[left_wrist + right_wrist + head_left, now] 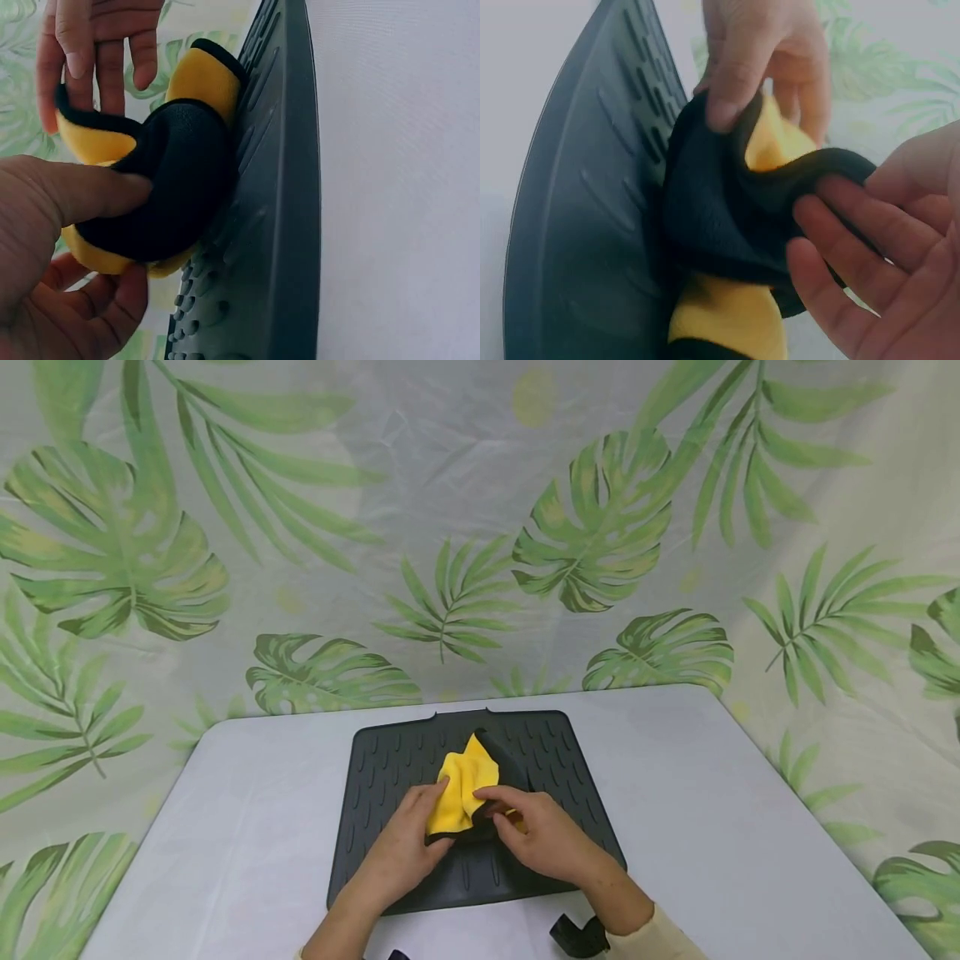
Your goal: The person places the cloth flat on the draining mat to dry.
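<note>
A cloth, yellow on one face and black on the other with black edging, is bunched up over a black ridged mat. My left hand grips its left side, the thumb pressing the black face in the left wrist view. At its right edge, my right hand holds the black-edged border between its fingers, the index finger over the yellow face. In the right wrist view the other fingers lie loosely along the black face. Folds hide part of the cloth's inside.
The mat has a raised rim and rows of raised ridges. It lies on a white-covered table. A leaf-printed curtain hangs behind the table. Near the front edge, a black device sits at the right wrist.
</note>
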The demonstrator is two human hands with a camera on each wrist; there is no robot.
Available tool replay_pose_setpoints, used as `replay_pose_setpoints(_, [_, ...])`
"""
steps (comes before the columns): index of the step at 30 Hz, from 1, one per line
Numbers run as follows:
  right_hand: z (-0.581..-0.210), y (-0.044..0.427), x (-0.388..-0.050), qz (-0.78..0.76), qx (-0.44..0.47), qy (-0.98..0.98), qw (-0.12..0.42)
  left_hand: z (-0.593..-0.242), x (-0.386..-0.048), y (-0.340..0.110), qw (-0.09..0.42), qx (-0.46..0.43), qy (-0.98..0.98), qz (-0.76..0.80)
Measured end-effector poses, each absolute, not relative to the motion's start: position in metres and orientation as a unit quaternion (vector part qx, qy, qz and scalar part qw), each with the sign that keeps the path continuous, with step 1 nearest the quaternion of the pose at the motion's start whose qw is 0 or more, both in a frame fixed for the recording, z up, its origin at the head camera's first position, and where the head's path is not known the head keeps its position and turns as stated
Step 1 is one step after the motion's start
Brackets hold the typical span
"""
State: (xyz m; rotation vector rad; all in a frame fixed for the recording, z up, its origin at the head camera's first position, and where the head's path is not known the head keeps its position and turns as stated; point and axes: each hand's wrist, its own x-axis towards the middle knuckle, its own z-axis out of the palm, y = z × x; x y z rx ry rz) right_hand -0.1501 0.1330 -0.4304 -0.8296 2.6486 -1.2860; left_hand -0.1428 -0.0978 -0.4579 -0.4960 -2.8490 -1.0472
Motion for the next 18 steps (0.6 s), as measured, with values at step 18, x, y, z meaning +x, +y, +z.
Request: replay_pose_setpoints(18, [-0.430, 0.145, -0.160, -0.445, -0.152, 0.880, -0.072, -0.453, -0.149, -0.116, 0.064, -0.123, -0.934, -0.328])
